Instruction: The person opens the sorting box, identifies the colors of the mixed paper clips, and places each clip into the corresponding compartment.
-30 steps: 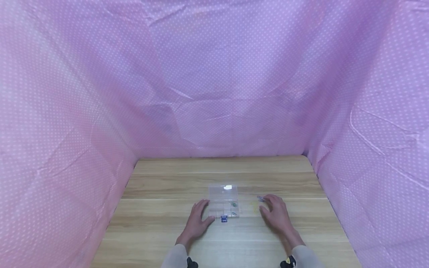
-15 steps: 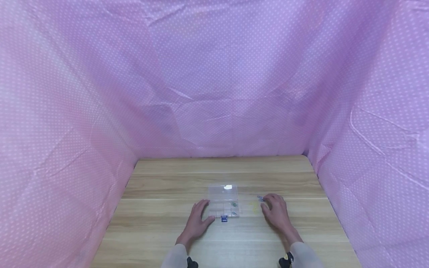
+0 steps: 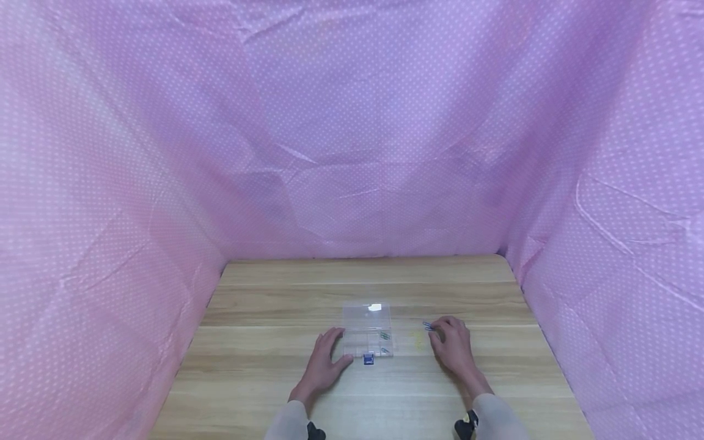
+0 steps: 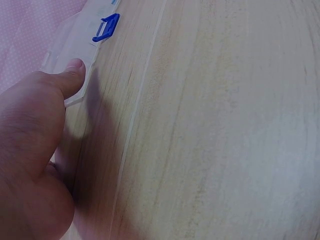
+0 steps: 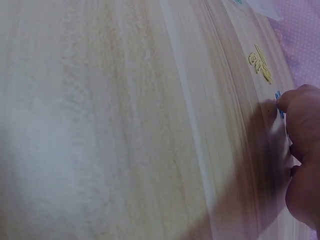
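Observation:
A clear plastic compartment box (image 3: 359, 344) lies on the table with its lid folded back. My left hand (image 3: 322, 368) holds the box's left end, thumb at the front corner and fingers at the back. Green paper clips (image 3: 384, 336) sit in a right-hand compartment, and a darker clip (image 3: 385, 351) lies in the one in front. To the right of the box, my right hand (image 3: 453, 348) pinches at blue paper clips (image 3: 426, 326) on the table with thumb and index finger. Its fingertips partly hide them, so how many it grips is unclear.
Yellow paper clips (image 5: 260, 65) lie loose on the table between the box and my right hand. A blue latch (image 4: 106, 27) sticks out from the box's front edge. Pink dotted cloth (image 3: 363, 208) surrounds the wooden table (image 3: 264, 299).
My right thumb has drawn in toward the index finger at the blue paper clips, and that hand has shifted slightly away from me. The left hand stays on the box.

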Demonstrator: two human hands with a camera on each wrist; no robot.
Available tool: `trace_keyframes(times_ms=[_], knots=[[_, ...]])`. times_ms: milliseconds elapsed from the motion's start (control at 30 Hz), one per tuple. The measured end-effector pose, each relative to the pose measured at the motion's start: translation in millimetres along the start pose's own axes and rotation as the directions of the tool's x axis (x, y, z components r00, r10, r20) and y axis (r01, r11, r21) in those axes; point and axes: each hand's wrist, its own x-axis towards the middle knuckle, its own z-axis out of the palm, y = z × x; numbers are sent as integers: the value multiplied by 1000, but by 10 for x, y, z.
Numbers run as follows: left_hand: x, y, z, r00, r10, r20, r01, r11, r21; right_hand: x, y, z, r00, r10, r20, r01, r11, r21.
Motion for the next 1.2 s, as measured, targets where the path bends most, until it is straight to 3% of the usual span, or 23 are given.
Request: trace_keyframes(times_ms=[867, 1200], knots=[[-24, 16, 22, 1000, -10, -9, 10, 1000, -9, 23, 6, 15, 997, 52, 50, -50, 998, -49], [-22, 20, 13, 1000, -6, -10, 6, 1000, -13, 20, -3, 2, 998, 36, 44, -34, 999, -34]])
